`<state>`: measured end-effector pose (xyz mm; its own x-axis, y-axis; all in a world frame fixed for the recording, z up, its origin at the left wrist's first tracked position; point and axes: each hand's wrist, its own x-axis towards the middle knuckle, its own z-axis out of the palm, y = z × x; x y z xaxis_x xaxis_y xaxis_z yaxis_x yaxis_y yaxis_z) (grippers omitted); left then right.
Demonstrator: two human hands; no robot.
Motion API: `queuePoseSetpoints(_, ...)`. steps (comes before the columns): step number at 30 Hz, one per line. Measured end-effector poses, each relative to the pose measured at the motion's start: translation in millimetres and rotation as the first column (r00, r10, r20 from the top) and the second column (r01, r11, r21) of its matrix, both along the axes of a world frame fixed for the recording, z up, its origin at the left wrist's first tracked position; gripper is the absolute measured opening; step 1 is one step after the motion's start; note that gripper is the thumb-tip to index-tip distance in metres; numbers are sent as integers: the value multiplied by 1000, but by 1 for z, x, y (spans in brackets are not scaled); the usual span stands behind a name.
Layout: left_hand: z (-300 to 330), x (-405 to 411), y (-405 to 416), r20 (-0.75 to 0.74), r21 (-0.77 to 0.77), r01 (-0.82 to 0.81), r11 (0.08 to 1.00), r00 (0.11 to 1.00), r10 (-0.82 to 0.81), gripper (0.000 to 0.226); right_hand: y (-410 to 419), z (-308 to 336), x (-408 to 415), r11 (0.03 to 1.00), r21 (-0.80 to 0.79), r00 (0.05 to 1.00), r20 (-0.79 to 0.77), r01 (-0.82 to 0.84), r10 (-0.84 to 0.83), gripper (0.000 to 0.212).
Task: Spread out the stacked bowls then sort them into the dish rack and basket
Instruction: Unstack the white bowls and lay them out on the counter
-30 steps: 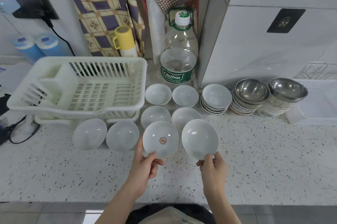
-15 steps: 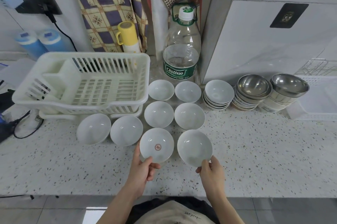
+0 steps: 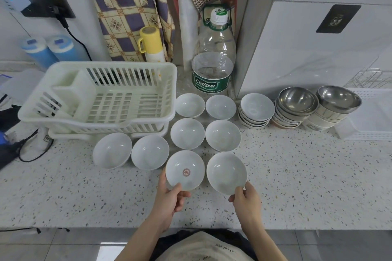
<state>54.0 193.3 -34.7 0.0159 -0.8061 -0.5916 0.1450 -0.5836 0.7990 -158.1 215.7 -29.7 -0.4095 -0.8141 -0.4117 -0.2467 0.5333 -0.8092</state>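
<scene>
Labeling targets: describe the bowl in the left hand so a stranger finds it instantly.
Start at the white dish rack on the speckled counter; right of it white bowls sit in two columns. The bowl with the red mark is nearest in the left column, pinched by the left hand. Only it has a red emblem inside.

Home kitchen: speckled stone counter (image 3: 297,175), white dish rack (image 3: 106,99), stacked steel bowls (image 3: 297,101), big drinking-water bottle (image 3: 213,59), tiled wall (image 3: 318,48), hanging patterned cloth (image 3: 127,6).
</scene>
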Motion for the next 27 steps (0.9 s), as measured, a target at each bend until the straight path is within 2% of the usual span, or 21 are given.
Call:
queuePoseSetpoints(7,0,3,-1,0,35,20,999,1000,-20,61,-2,0,3,1000,12,999,39,4,-5,27)
queuePoseSetpoints(27,6,1,-2,7,53,95,994,995,-95,54,-6,-3,14,980,46,974,112,191,-195,23)
